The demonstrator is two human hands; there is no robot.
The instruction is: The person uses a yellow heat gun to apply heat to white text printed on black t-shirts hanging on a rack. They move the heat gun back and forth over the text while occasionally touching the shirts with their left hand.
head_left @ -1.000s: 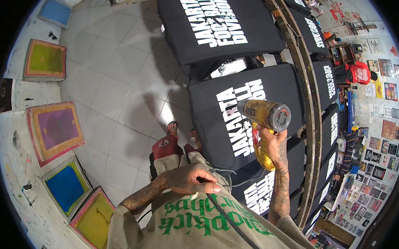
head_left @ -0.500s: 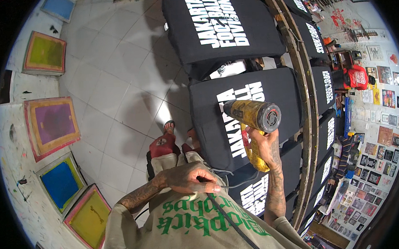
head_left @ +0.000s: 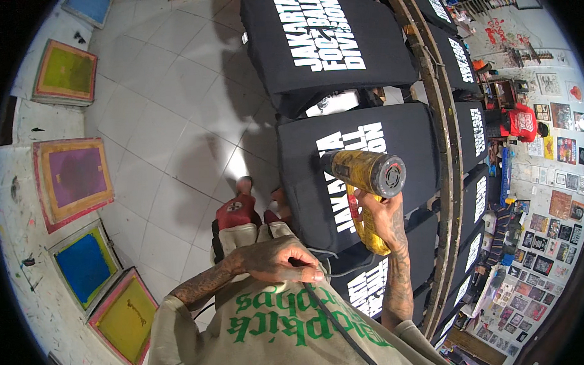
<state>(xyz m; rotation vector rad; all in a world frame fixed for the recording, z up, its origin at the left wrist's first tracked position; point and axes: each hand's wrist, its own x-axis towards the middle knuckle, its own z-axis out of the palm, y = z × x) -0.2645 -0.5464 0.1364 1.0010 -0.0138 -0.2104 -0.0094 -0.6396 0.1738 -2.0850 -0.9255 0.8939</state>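
Observation:
A heat gun [head_left: 358, 169] with a yellow, worn body and a dark nozzle is in my right hand [head_left: 386, 219], which is closed round its handle. The nozzle points left, over the white print on a black T-shirt [head_left: 406, 146] stretched flat over a board. Whether the nozzle touches the cloth I cannot tell. Close to my belly, my left hand [head_left: 278, 260] is closed, thumb against fingers, on a dark cable [head_left: 339, 325]. The cable runs down across my shirt, and a thinner grey stretch leads toward the gun's handle.
More printed black T-shirts [head_left: 325, 40] lie on boards ahead and nearer me. A long rail [head_left: 445, 113] runs along their right side, with another row beyond. Framed printing screens [head_left: 73, 180] lean at the left wall by the tiled floor [head_left: 168, 142]. A person in red [head_left: 521, 123] is far right.
The heat gun and my right hand have shifted slightly to the left over the print. My left hand keeps its grip on the cable in nearly the same place.

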